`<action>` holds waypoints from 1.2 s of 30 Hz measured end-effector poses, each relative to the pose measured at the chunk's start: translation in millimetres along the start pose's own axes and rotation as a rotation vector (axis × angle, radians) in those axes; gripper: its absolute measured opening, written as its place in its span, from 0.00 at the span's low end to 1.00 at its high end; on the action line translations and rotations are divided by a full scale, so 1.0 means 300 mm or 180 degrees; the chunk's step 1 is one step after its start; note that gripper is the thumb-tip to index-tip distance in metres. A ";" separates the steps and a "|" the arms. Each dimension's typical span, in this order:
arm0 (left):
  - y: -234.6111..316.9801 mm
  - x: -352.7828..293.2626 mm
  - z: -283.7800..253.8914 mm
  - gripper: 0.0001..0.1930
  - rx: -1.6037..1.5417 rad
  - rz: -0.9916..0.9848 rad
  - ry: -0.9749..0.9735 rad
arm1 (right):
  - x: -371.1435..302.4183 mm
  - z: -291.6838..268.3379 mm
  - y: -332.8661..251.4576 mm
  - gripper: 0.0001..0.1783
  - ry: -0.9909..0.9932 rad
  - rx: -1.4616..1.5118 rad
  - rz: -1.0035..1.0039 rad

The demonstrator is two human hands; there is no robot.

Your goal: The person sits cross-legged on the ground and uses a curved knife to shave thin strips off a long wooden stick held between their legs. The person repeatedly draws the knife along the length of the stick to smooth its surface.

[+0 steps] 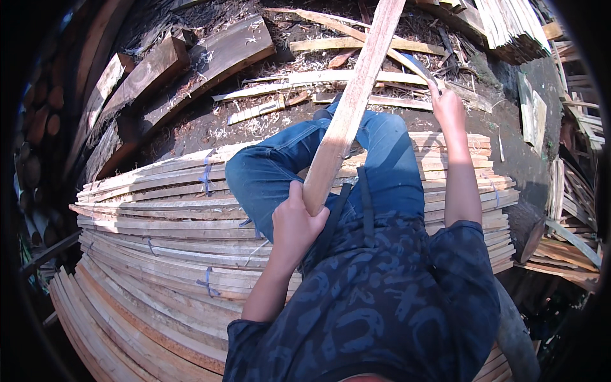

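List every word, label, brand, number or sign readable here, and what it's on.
None readable.
Dark shirt: letter-like shapes in the pattern, no word legible.
Held plank: no lettering visible.
Stacked wooden strips: no lettering visible.
Blade: too small to tell any marking.

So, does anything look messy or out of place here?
Yes, the ground beyond the knees looks messy: pale shavings lie scattered and loose wood strips cross one another, unlike the neatly stacked, blue-tied bundles.
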State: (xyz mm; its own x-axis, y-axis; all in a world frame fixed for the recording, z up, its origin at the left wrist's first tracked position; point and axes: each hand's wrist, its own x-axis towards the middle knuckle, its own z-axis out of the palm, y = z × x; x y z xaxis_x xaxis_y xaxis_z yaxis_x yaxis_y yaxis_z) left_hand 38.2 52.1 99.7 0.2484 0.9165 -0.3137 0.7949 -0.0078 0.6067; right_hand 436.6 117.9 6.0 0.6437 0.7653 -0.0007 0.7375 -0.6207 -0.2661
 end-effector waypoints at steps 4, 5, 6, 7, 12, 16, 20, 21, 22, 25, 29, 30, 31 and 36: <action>0.018 -0.013 0.008 0.22 -0.0056 0.0043 -0.0030 | -0.007 -0.070 0.129 0.39 -0.0050 0.0324 0.0200; 0.017 -0.005 0.018 0.22 -0.0062 -0.0015 0.0041 | -0.044 -0.078 0.122 0.39 -0.0025 0.0377 0.0120; 0.010 0.004 0.028 0.21 -0.0065 -0.0066 0.0107 | -0.104 -0.073 0.109 0.38 -0.0057 0.0532 -0.0053; 0.010 0.035 0.033 0.21 -0.0069 -0.0017 0.0216 | -0.141 -0.070 0.082 0.37 0.0014 0.0714 -0.0216; 0.023 0.082 -0.008 0.23 0.0171 0.0064 0.0154 | -0.361 -0.120 -0.165 0.31 -0.0564 0.0934 -0.0790; 0.045 0.081 -0.007 0.22 0.0200 0.0122 0.0150 | -0.407 -0.127 -0.260 0.32 -0.0624 0.0608 -0.1335; 0.035 0.063 -0.004 0.22 0.0157 0.0175 0.0193 | -0.377 -0.113 -0.258 0.32 -0.0487 0.0459 -0.1587; 0.028 0.061 -0.004 0.22 0.0145 0.0223 0.0223 | -0.365 -0.104 -0.257 0.32 -0.0456 0.0441 -0.1655; 0.025 0.060 -0.005 0.22 0.0107 0.0205 0.0220 | -0.361 -0.095 -0.257 0.32 -0.0441 0.0423 -0.1719; 0.022 0.070 -0.012 0.22 0.0047 0.0178 0.0227 | -0.331 -0.079 -0.274 0.33 -0.0329 0.0361 -0.1757; 0.021 0.083 -0.028 0.22 0.0136 0.0204 0.0274 | -0.289 -0.049 -0.286 0.35 -0.0101 0.0491 -0.1867; 0.022 0.085 -0.033 0.22 0.0167 0.0207 0.0289 | -0.274 -0.045 -0.289 0.36 -0.0120 0.0447 -0.1687; 0.018 0.086 -0.036 0.23 0.0039 0.0161 0.0225 | -0.253 -0.039 -0.282 0.36 -0.0137 0.0392 -0.1494; 0.012 -0.015 -0.071 0.20 -0.0144 0.0220 -0.0015 | 0.068 -0.050 0.040 0.39 0.0005 0.0549 0.0349</action>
State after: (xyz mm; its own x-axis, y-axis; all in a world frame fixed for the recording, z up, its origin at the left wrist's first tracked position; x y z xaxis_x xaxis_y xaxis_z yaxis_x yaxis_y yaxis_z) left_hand 28.1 56.3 118.9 0.3045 0.9125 -0.2733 0.7500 -0.0528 0.6593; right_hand 461.7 123.6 17.2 0.7186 0.6944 -0.0372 0.6173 -0.6616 -0.4257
